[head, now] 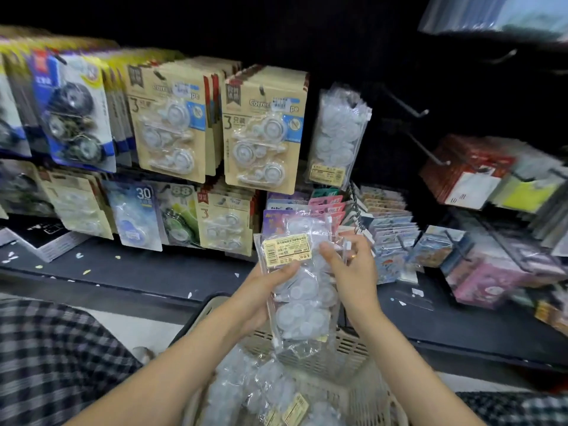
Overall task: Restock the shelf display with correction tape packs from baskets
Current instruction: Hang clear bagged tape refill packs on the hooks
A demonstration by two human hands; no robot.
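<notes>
Both hands hold one clear correction tape pack [299, 290] above the basket [353, 348]: left hand [267, 290] fingers wrap its left edge, right hand [350, 265] fingers pinch its top right edge. Beyond the fingertips, bare hooks [412, 109] leave open room.

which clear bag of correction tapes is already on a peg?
The clear bag hanging right of the kraft cards; another is in both hands, the rest lie in the basket.

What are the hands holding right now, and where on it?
Both hold one clear bag of correction tapes above the basket. Left hand grips its left side, thumb just below the yellow label; right hand pinches its upper right edge.
</notes>
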